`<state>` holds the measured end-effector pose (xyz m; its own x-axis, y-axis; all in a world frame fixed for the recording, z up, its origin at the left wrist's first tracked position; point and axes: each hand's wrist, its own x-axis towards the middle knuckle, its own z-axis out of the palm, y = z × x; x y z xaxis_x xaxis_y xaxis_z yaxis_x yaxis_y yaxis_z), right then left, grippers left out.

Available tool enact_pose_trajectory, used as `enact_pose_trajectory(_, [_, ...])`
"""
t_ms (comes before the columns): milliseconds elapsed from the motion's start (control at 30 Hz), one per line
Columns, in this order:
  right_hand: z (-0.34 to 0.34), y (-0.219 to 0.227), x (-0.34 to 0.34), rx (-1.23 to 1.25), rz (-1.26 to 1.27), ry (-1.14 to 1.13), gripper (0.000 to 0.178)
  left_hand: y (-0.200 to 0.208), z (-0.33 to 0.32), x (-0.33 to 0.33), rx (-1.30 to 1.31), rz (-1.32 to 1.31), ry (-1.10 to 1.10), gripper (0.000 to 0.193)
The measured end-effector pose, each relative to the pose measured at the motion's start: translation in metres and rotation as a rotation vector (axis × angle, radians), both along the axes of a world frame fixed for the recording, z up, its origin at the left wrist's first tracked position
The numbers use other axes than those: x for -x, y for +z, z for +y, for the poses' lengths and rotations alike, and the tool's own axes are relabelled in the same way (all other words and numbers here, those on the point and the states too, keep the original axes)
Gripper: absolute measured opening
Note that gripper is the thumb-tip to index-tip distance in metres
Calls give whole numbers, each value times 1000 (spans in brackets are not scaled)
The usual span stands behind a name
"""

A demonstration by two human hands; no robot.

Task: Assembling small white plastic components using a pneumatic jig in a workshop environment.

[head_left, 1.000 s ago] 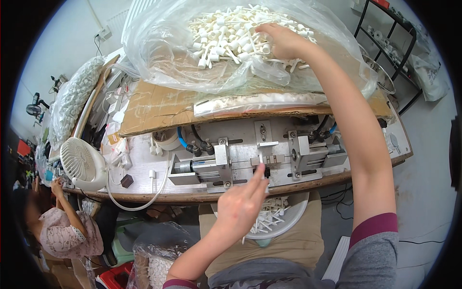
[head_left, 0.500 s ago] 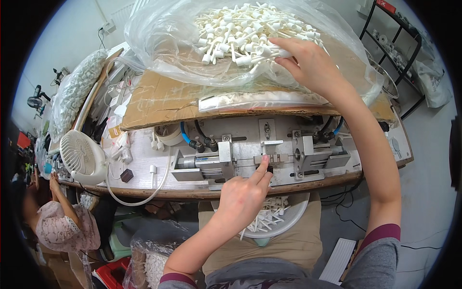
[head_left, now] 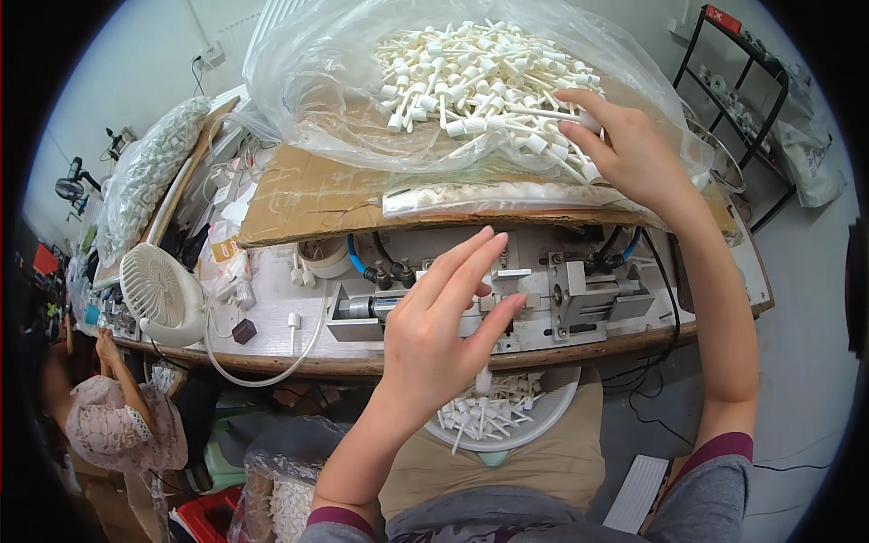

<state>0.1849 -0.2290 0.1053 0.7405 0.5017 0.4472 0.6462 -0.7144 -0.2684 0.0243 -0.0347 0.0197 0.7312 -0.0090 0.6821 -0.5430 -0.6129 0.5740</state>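
My left hand is raised in front of the metal clamping fixture, fingers stretched out and thumb apart, with nothing in it. It hides the fixture's middle and part of its left side. At the pile's right edge, my right hand pinches a white capped plastic stick between thumb and fingers. The stick points left over the heap of similar white capped sticks, which lies on a clear plastic bag. Just below my left hand, another white stick is seen above a bowl of such sticks on my lap.
Cardboard under the bag overhangs the back of the fixture. Left on the table stand a white fan, a looped white tube and a small dark block. A co-worker sits at far left; a black shelf stands right.
My left hand has lifted off the fixture and opened, moving slightly left. A white stick now shows above the bowl. My right hand has drawn right and nearer with a stick from the pile.
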Motion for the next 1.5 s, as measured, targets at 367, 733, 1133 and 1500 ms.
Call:
enact_pose_trajectory(367, [28,-75,121,-493,594,358,35,-11,-12,-2,-53,-192,6,44])
enact_pose_trajectory(733, [-16,-17,-21,1,23,-251,48,-38,-9,39,-226,107,18,31])
enact_pose_trajectory(1133, [7,-21,-52,98,157,-109,32,-52,-13,22,-648,153,41,26])
enact_pose_trajectory(1500, [-25,-19,2,-801,532,102,27,-49,-6,24,-441,207,-29,35])
